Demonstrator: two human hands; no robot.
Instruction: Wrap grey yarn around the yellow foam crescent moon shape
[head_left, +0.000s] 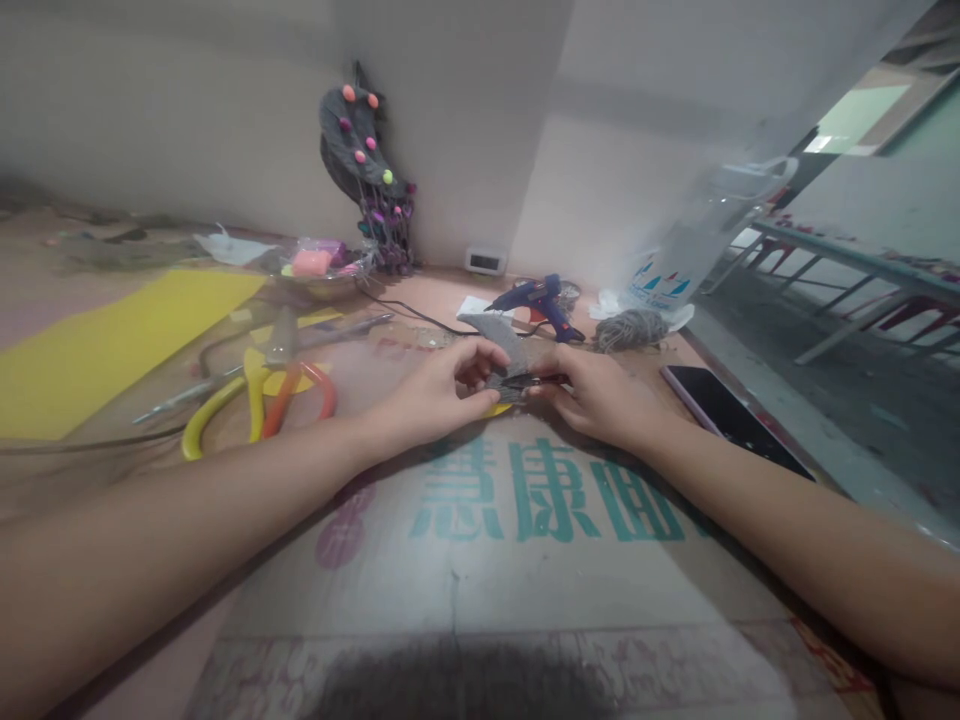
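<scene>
Pale walls meet in a corner behind a bench [750, 360] covered by a printed cardboard sheet [480, 560].

1. Surroundings, large to small: a yellow sheet [97, 350] lies far left. A grey hanging ornament [360, 150] leans in the corner. Yellow and orange handled tools [255, 400] lie left of the hands, and a phone [720, 410] lies to the right. A blue glue gun [540, 300] and a twine ball [630, 328] sit just behind. None obstructs the hands, though the glue gun's cord trails near.
2. Work in hand: the left hand [442, 395] has its grip pinched on a grey piece [502, 340], held just above the cardboard. The right hand [600, 395] has its grip closed on a small dark tool [536, 380], likely scissors, touching the piece's lower edge.
3. Judgement: this appears to be trimming, which calls for a steady pinch and fingertips kept off the blades.
</scene>
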